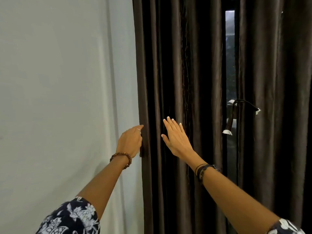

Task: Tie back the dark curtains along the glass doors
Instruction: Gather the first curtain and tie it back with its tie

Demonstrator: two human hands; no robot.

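1. At the wall edge, your left hand [130,142] curls round the outer hem of the left curtain [177,81]; your right hand [175,137] lies flat and open on its folds.
2. You look to be gathering this panel; next, bunch the folds and fetch the tie-back [236,114] hanging by the glass door [230,65].
3. The curtain hangs straight down, folds vertical, beside the right curtain [270,81].

Pale grey-white wall [59,81] fills the left half, with faint vertical ridges running down it near its right side. Beaded wooden bracelet [121,157] on one wrist; dark cord bands [201,171] stacked on the other. Navy sleeves [70,218] with white floral print at both lower corners.
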